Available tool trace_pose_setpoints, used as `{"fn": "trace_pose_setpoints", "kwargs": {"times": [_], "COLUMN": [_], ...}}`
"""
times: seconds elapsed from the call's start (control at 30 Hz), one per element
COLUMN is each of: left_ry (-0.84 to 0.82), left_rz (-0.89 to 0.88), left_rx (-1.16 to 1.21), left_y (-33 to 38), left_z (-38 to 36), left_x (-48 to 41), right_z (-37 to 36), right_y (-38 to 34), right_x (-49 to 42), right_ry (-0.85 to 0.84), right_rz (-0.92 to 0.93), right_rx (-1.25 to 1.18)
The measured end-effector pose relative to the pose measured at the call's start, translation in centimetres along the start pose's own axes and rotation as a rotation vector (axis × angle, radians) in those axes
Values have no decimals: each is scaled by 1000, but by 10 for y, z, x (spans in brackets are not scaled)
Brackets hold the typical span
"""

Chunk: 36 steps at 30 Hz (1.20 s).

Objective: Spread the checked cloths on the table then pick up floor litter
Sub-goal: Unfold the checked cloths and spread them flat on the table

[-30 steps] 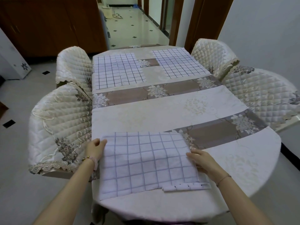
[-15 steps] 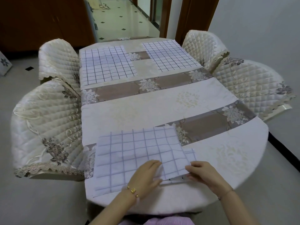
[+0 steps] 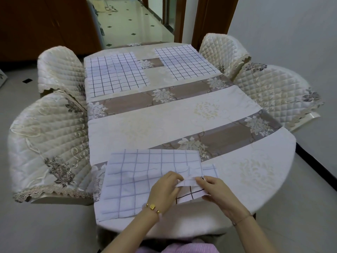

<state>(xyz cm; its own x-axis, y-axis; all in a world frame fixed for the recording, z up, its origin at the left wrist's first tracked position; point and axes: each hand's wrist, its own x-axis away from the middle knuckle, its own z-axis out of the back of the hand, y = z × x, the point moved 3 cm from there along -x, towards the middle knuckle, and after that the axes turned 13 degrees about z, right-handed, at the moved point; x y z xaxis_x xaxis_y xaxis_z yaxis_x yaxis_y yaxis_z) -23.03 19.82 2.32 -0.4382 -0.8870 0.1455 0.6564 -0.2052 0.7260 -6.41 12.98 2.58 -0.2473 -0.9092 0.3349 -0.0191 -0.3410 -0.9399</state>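
Two cloths (image 3: 116, 73) (image 3: 185, 63) already lie flat at the table's (image 3: 255, 170) far end; a third (image 3: 145, 176) sits at the near edge, and under its right corner a folded cloth (image 3: 193, 193) pokes out. Both hands meet on that fold, left hand (image 3: 165, 189) and right hand (image 3: 215, 189) pinching its top edge, fingers closed on fabric. Its long axis runs left-right, with bare table to the right for spreading. Chairs (image 3: 51, 139) flank the sides, well clear

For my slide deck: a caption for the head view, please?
Both hands pinch the near checked cloth's corner on the table.
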Motion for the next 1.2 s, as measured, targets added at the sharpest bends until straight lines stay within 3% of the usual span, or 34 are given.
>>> {"fn": "trace_pose_setpoints", "kwargs": {"times": [0.33, 0.6, 0.87, 0.97, 1.1, 1.2], "left_ry": [242, 502, 437, 435, 416, 368], "left_rz": [268, 368, 534, 668, 776, 796], "left_rx": [450, 522, 495, 507, 527, 518], "left_y": [-19, -60, -93, -113, -141, -156], "left_z": [107, 217, 246, 235, 223, 218], "left_x": [-38, -63, -78, -79, -77, -71], "right_z": [39, 80, 74, 61, 33, 18], "right_y": [-20, -76, -113, -99, -54, -23], "right_x": [-18, -62, -123, -134, -121, -109], "right_ry": [136, 296, 268, 231, 9, 8], "right_rz": [149, 236, 172, 89, -58, -70], "right_rx": [-285, -297, -196, -237, -214, -188]}}
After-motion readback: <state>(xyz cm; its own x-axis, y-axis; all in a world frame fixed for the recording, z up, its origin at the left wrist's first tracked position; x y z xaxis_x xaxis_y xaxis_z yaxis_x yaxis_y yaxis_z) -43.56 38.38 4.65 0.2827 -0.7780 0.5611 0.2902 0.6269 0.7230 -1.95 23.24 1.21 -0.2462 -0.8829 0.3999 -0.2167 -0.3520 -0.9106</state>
